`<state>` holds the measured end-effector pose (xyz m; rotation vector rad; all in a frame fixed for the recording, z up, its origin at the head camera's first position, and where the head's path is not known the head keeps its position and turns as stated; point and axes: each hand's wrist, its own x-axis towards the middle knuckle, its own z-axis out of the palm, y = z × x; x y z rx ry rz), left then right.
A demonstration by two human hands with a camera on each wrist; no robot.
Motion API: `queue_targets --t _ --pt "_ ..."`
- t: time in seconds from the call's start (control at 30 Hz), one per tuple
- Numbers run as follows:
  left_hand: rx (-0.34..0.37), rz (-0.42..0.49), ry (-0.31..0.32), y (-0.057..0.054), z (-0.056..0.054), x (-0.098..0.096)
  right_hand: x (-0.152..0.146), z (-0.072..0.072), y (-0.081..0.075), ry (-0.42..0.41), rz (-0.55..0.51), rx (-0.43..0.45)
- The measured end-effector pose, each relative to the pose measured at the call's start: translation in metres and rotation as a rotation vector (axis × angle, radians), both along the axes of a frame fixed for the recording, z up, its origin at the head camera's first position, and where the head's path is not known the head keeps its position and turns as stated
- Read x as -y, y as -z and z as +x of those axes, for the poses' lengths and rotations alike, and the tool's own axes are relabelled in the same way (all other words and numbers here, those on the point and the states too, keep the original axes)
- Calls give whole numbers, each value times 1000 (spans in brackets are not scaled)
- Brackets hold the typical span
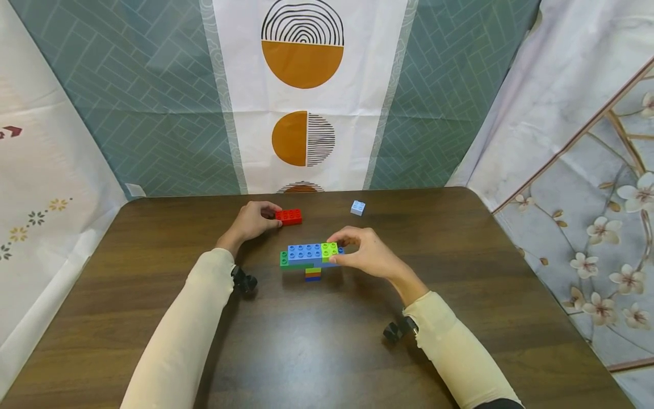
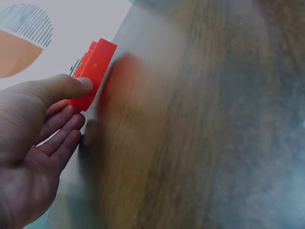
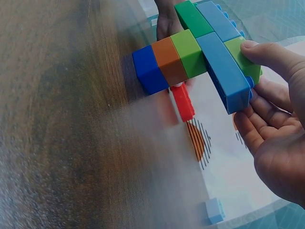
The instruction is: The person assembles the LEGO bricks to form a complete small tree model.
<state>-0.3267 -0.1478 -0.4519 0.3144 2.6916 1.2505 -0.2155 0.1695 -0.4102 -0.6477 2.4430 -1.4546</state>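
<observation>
My left hand pinches a red building brick by its left end, thumb along its near side; the left wrist view shows the red brick tilted, its reflection on the tabletop beside it. Right of centre, the thumb and fingers of my right hand grip the lime green brick on top of a built T shape. Next to that brick lies a long blue brick, above a green brick and another blue brick. The narrow stem stacks lime, orange and dark blue bricks.
A small light blue brick lies near the back edge of the brown wooden table, right of the red brick. A patterned cloth hangs behind the table, with floral cloth along the right side.
</observation>
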Motion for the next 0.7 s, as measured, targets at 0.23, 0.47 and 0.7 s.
queue_targets --t 0.23,0.47,0.7 --pt "-31 61 9 -9 12 -6 -1 1 0 7 0 10" --pt "-105 125 51 -30 36 -10 -1 1 0 5 7 10" --pt "-141 172 115 -51 61 -13 0 0 0 2 7 13"
